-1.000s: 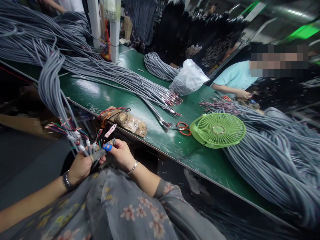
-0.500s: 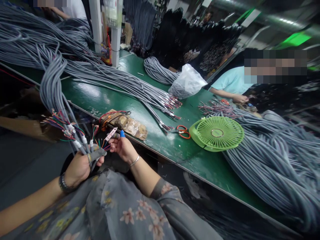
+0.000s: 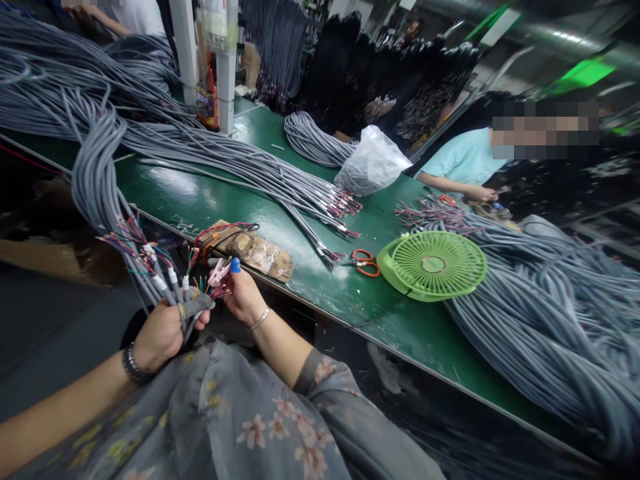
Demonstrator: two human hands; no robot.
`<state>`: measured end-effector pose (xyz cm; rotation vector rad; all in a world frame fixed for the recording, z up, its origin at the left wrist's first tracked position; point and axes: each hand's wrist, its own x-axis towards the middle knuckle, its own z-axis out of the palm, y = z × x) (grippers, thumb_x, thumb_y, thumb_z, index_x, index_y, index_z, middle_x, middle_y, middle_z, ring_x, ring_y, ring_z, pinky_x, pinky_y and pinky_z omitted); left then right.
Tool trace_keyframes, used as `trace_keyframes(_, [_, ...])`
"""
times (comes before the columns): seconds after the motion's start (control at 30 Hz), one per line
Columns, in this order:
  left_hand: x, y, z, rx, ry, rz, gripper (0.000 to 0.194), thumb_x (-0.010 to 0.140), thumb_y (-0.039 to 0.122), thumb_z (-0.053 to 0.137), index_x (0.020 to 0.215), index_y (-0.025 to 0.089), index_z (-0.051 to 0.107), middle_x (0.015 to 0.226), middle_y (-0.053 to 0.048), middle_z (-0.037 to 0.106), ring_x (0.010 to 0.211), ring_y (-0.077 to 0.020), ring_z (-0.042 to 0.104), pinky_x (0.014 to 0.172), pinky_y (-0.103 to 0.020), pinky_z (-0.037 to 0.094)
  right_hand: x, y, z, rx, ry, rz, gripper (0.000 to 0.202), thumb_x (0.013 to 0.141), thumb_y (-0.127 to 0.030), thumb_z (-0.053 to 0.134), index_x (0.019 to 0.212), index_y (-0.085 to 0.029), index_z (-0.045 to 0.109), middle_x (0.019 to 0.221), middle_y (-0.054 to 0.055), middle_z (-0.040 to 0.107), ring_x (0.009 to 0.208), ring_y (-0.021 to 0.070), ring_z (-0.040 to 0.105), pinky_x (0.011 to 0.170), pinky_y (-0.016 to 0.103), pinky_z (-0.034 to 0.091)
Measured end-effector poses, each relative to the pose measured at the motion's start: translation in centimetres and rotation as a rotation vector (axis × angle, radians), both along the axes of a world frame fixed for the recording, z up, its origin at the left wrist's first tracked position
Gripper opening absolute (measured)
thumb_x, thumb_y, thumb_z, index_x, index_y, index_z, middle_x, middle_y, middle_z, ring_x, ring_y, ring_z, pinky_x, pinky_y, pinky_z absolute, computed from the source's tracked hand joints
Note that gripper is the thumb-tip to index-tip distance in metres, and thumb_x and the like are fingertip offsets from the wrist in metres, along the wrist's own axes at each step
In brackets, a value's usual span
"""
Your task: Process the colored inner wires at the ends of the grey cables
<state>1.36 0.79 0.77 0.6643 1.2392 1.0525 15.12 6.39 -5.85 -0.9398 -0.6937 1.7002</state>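
My left hand, with grey covers on thumb and finger, is wrapped round several grey cables just below their white collars. Thin coloured wires fan out from the cable ends. My right hand, a blue cover on one fingertip, pinches a small pale pink clip-like tool at the wire ends beside my left fingers. Behind my hands, a taped wooden block with red and black leads lies at the table's edge.
On the green table are orange-handled scissors, a green fan, a plastic bag and large cable bundles. A person in light blue works across it; another person is at the upper left.
My right hand has moved slightly left, and the pale tool has turned and come down onto the wire ends. My left hand keeps its hold on the cables.
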Motion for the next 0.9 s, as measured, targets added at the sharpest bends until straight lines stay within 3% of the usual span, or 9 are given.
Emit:
trace_keyframes(0.17, [-0.2,0.2,-0.7,0.023,-0.009,-0.059,0.029,0.044,0.032,0.098,0.055,0.020,0.073,0.047,-0.001,0.067,0.044,-0.0116,0.056,0.043,-0.021,0.043,-0.4,0.4,0.3,-0.092,0.107,-0.042,0.055,0.092,-0.074,0.088,0.085,-0.021,0.077,0.074,0.002,0.071,0.072,0.0181,0.063,0.071,0.030,0.057])
trace_keyframes(0.3, [-0.3,0.1,-0.9,0.007,0.022,-0.067,0.033,0.043,0.036,0.098,0.054,0.020,0.072,0.047,-0.001,0.066,0.045,-0.0115,0.056,0.044,-0.021,0.043,-0.5,0.4,0.5,-0.121,0.149,-0.070,0.053,0.094,-0.072,0.087,0.083,-0.021,0.077,0.075,0.002,0.072,0.068,0.0162,0.062,0.068,0.028,0.057])
trace_keyframes(0.47, [-0.3,0.0,-1.0,0.018,0.032,-0.039,0.036,0.042,0.036,0.099,0.056,0.022,0.069,0.047,0.000,0.065,0.045,-0.0121,0.055,0.044,-0.022,0.042,-0.3,0.2,0.8,-0.134,0.164,-0.006,0.058,0.096,-0.077,0.083,0.087,-0.021,0.075,0.073,0.002,0.072,0.064,0.0161,0.060,0.057,0.025,0.054])
trace_keyframes(0.67, [-0.7,-0.7,-0.5,0.032,0.049,-0.024,0.032,0.043,0.036,0.097,0.053,0.021,0.071,0.047,-0.001,0.066,0.045,-0.0134,0.057,0.044,-0.024,0.044,0.2,-0.1,1.4,-0.166,0.208,0.095,0.060,0.109,-0.074,0.065,0.083,-0.021,0.072,0.074,0.003,0.072,0.062,0.0150,0.059,0.057,0.024,0.055])
trace_keyframes(0.77, [-0.9,-1.2,-0.4,0.065,0.054,-0.043,0.033,0.045,0.037,0.098,0.051,0.020,0.071,0.047,-0.003,0.065,0.044,-0.0141,0.057,0.044,-0.026,0.046,0.4,-0.3,1.7,-0.120,0.197,0.127,0.054,0.107,-0.071,0.072,0.084,-0.022,0.072,0.078,0.002,0.074,0.066,0.0145,0.062,0.059,0.023,0.057])
trace_keyframes(0.9, [-0.8,-1.3,-0.2,0.078,0.033,0.006,0.031,0.045,0.036,0.098,0.055,0.021,0.072,0.049,-0.002,0.067,0.046,-0.0149,0.058,0.045,-0.026,0.045,0.2,-0.6,1.6,-0.049,0.136,0.056,0.049,0.096,-0.065,0.089,0.081,-0.022,0.072,0.073,0.000,0.069,0.066,0.0143,0.060,0.061,0.024,0.056])
